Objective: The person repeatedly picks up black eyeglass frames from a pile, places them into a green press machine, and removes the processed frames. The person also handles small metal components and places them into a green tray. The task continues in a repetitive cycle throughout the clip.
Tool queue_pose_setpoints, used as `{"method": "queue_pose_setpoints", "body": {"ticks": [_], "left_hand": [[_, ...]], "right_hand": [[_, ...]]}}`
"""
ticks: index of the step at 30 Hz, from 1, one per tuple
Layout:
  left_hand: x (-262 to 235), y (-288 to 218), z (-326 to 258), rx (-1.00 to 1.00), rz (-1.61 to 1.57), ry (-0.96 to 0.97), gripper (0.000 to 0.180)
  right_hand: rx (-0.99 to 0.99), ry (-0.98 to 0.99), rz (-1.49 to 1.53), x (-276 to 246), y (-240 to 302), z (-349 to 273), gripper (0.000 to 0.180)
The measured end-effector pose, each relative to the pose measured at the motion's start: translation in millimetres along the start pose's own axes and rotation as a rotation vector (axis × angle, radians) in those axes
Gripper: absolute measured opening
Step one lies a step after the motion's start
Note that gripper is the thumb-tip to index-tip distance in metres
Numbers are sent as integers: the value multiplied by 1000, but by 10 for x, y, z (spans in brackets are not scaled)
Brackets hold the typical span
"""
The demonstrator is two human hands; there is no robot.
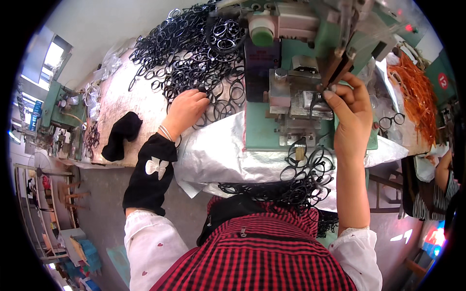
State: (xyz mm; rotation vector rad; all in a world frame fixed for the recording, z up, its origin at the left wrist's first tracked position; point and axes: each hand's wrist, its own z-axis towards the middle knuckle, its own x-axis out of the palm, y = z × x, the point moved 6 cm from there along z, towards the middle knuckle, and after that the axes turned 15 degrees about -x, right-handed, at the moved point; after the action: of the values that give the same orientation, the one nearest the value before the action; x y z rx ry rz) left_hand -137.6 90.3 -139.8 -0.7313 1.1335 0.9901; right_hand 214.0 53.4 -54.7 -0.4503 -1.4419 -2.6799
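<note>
My right hand is at the green bench machine, its thumb and fingers pinched together beside the metal fixture. A thin dark part of an eyeglass frame shows at these fingertips; the rest is hidden by the fixture and fingers. On the table to the left, my left hand lies at the near edge of a large heap of black eyeglass frames. Its fingers are curled on a black frame, mostly covered by the hand. More black frames lie in a bunch in front of the machine, above my lap.
A silvery sheet drapes over the table's front edge. A black cloth sleeve lies at the left. Right of the machine are orange strips and a round-rimmed frame. Another person's arm shows at the far right.
</note>
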Motion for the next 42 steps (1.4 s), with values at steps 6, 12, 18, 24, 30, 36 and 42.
{"method": "queue_pose_setpoints", "body": {"ticks": [6,12,18,24,30,36,42], "left_hand": [[3,-55,-62,24,-60,43,40],[82,84,-93,310,208,240,20],[-622,-243,31,-15,-297,-256,24],[-1462,-2083,-56,628,-548,-632,22],[-1299,-2279,254,540,-564,-529,18],[-1167,-2215,227,504,-750,-598,19],[-984,-2113,-197,158,-769,-713,21]], "right_hand": [[61,-101,199,94,9,-29,46],[-110,203,-300,-96,300,-115,52],[-113,191,-1294,-1299,116,-456,31],[-276,307,-1491,-1037,-217,-165,17],[-199,125,-1264,-1175,-101,61,11],[-379,276,-1466,-1058,-330,-10,17],[-313,279,-1451,-1136,-457,14,17]]}}
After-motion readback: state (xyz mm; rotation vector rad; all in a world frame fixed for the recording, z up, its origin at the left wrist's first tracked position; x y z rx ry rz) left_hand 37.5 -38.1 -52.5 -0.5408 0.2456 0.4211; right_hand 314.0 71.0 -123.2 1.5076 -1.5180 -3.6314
